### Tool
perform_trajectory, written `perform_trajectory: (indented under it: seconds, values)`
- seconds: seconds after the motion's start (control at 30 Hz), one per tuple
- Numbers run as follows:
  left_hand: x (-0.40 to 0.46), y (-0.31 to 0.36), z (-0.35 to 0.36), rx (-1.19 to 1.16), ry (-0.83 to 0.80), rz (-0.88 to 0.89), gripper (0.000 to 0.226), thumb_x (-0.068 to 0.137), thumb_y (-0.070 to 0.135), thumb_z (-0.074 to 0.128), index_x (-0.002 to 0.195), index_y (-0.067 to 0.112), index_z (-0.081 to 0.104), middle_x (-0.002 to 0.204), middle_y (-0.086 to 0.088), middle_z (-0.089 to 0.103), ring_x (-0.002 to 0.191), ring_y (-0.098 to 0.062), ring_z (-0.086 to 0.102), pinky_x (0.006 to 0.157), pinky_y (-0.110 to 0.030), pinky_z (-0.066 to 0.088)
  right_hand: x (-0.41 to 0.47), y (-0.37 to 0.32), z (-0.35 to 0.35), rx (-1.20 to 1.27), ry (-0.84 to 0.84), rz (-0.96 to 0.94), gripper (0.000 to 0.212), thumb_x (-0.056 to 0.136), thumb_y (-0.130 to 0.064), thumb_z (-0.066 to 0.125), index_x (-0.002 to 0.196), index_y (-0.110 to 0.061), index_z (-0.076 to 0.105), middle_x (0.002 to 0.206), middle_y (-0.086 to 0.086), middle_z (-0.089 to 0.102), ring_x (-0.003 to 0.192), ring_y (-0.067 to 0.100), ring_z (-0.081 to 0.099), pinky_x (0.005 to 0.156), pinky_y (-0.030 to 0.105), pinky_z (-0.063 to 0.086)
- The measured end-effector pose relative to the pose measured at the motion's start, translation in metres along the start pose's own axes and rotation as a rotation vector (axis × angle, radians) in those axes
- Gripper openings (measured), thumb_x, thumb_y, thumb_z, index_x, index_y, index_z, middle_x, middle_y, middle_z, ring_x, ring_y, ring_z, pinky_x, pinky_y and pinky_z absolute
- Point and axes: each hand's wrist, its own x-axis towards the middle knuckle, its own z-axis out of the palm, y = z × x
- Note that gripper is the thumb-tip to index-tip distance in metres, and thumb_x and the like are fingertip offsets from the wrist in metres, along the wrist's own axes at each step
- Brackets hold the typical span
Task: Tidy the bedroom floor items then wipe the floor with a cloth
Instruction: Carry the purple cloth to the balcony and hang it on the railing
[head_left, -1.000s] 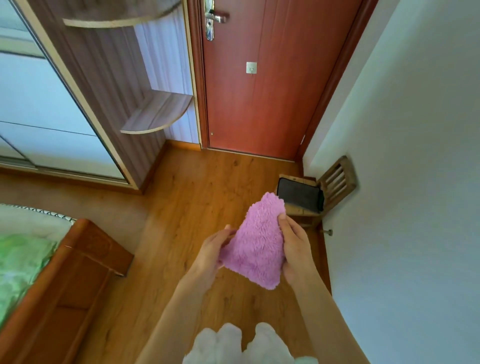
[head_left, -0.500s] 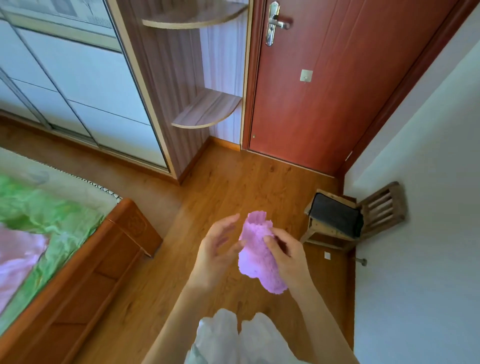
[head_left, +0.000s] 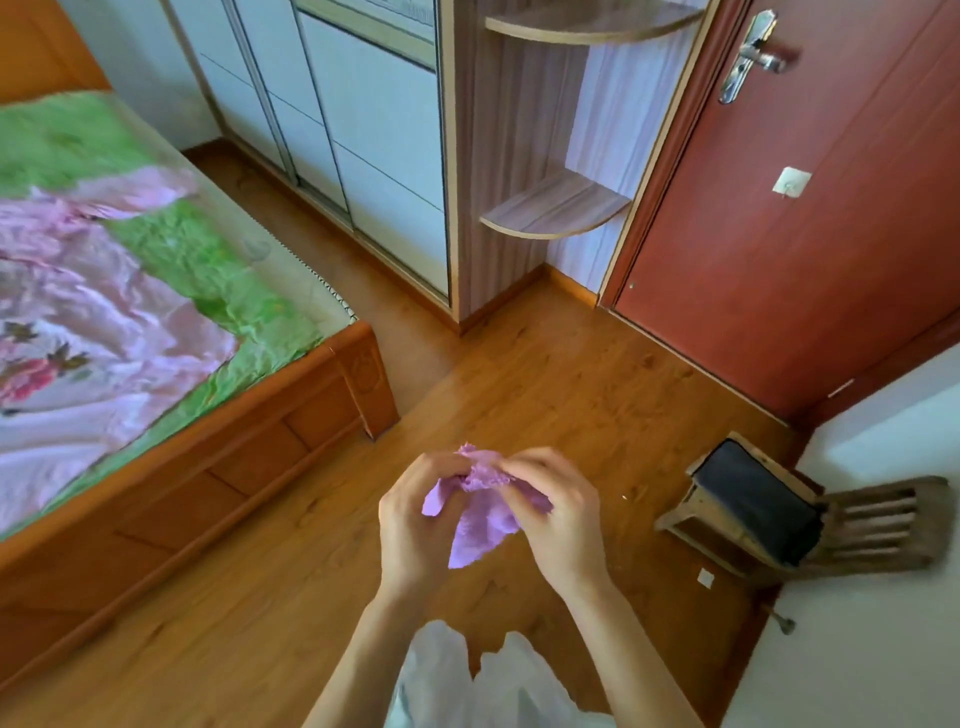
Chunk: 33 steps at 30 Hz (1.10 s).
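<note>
Big wooden bed (head_left: 291, 431) filling the left, green and pink cover on top, footboard corner poking out toward the middle. Easy shin-banger when crouching to wipe near it, and a spot where dust gets skipped, probably.

Sliding wardrobe (head_left: 363, 130) far left-centre, with curved corner shelves (head_left: 556, 208) right beside it. Red door (head_left: 779, 234) far right, closed, handle up top. Could swing into anyone kneeling in front of it, tbh.

Wooden floor (head_left: 545, 374) bare across the middle, so tidying looks mostly done, wiping not started yet.

Small slatted wooden chair (head_left: 872, 525) near right against the wall, with a dark cushion or pad (head_left: 753, 504) on it. Hard to tell if tipped or just low. Likely to get bumped or wiped around, leaving a dirty patch underneath. Tiny speck on the boards just left of it, too small to identify.

Purple cloth (head_left: 478, 525) held up in the air near centre, well above the floor, bunched and hanging down between both hands. Left hand (head_left: 415, 514) curled round the left edge, right hand (head_left: 556, 509) pinching the top right part, hands close together. Wadded like that, only a small lump would touch the floor, so streaks and missed strips seem likely unless spread flat first. Could also slip out if one hand lets go mid-refold.
</note>
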Motion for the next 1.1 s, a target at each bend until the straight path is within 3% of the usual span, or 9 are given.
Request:
perform_trajectory:
  seconds: [0.17, 0.27, 0.4, 0.6, 0.7, 0.77, 0.87, 1.1]
  values:
    - [-0.032, 0.002, -0.028, -0.012, 0.157, -0.049, 0.027, 0.073, 0.004, 0.065, 0.085, 0.028, 0.062, 0.084, 0.011, 0.066, 0.08, -0.004, 0.061, 0.07, -0.011, 0.044, -0.02, -0.008, 0.015, 0.032, -0.23, -0.021, 0.025, 0.088, -0.037, 0.061, 0.11, -0.025, 0.063, 0.101, -0.008, 0.067, 0.092, 0.006, 0.06, 0.076, 0.02, 0.053]
    - [-0.051, 0.001, -0.056, -0.004, 0.242, -0.09, 0.013, 0.077, 0.018, 0.062, 0.085, 0.027, 0.062, 0.085, 0.011, 0.065, 0.08, -0.006, 0.06, 0.069, -0.013, 0.046, -0.032, -0.016, 0.032, 0.097, -0.374, 0.005, 0.034, 0.084, -0.045, 0.063, 0.11, -0.023, 0.064, 0.105, -0.012, 0.065, 0.096, 0.003, 0.059, 0.081, 0.022, 0.052]
    - [-0.075, -0.003, -0.103, 0.005, 0.388, -0.148, 0.014, 0.074, 0.018, 0.056, 0.084, 0.025, 0.063, 0.085, 0.011, 0.065, 0.079, -0.009, 0.061, 0.071, -0.016, 0.045, -0.043, -0.034, 0.065, 0.129, -0.593, 0.022, 0.046, 0.079, -0.057, 0.061, 0.115, -0.028, 0.061, 0.109, -0.024, 0.059, 0.1, -0.001, 0.056, 0.085, 0.022, 0.05]
    - [-0.116, -0.013, -0.187, 0.067, 0.615, -0.204, 0.017, 0.074, 0.018, 0.056, 0.085, 0.029, 0.063, 0.088, 0.015, 0.066, 0.083, -0.006, 0.062, 0.073, -0.017, 0.046, -0.059, -0.088, 0.128, 0.231, -0.868, -0.06, 0.057, 0.075, -0.052, 0.066, 0.125, -0.029, 0.055, 0.117, -0.024, 0.055, 0.11, -0.003, 0.052, 0.092, 0.023, 0.047]
    - [-0.136, -0.02, -0.228, 0.084, 0.701, -0.211, 0.014, 0.076, 0.02, 0.057, 0.084, 0.029, 0.063, 0.087, 0.012, 0.066, 0.082, -0.008, 0.062, 0.072, -0.018, 0.046, -0.073, -0.128, 0.163, 0.262, -0.885, -0.218, 0.045, 0.078, -0.048, 0.065, 0.117, -0.024, 0.062, 0.11, -0.026, 0.057, 0.103, -0.009, 0.051, 0.089, 0.023, 0.045]
    - [-0.155, -0.027, -0.263, 0.097, 0.757, -0.218, 0.013, 0.078, 0.02, 0.057, 0.083, 0.03, 0.063, 0.087, 0.01, 0.066, 0.083, -0.012, 0.063, 0.072, -0.022, 0.048, -0.092, -0.159, 0.193, 0.251, -0.895, -0.324, 0.034, 0.083, -0.043, 0.061, 0.11, -0.024, 0.065, 0.103, -0.015, 0.065, 0.095, 0.0, 0.055, 0.083, 0.03, 0.047]
    - [-0.19, -0.035, -0.326, 0.142, 0.82, -0.203, 0.011, 0.081, 0.021, 0.057, 0.085, 0.03, 0.062, 0.089, 0.01, 0.065, 0.086, -0.015, 0.063, 0.073, -0.025, 0.049, -0.132, -0.204, 0.239, 0.245, -0.873, -0.42, 0.027, 0.088, -0.043, 0.055, 0.109, -0.028, 0.062, 0.096, -0.013, 0.066, 0.086, 0.008, 0.058, 0.079, 0.025, 0.044]
    - [-0.284, -0.051, -0.468, 0.372, 0.916, -0.268, 0.022, 0.083, 0.012, 0.057, 0.093, 0.031, 0.06, 0.095, 0.018, 0.063, 0.088, -0.007, 0.062, 0.073, -0.02, 0.05, -0.21, -0.316, 0.338, 0.4, -0.812, -0.61, 0.018, 0.087, -0.027, 0.059, 0.103, -0.026, 0.065, 0.095, -0.014, 0.064, 0.085, 0.007, 0.054, 0.078, 0.021, 0.037]
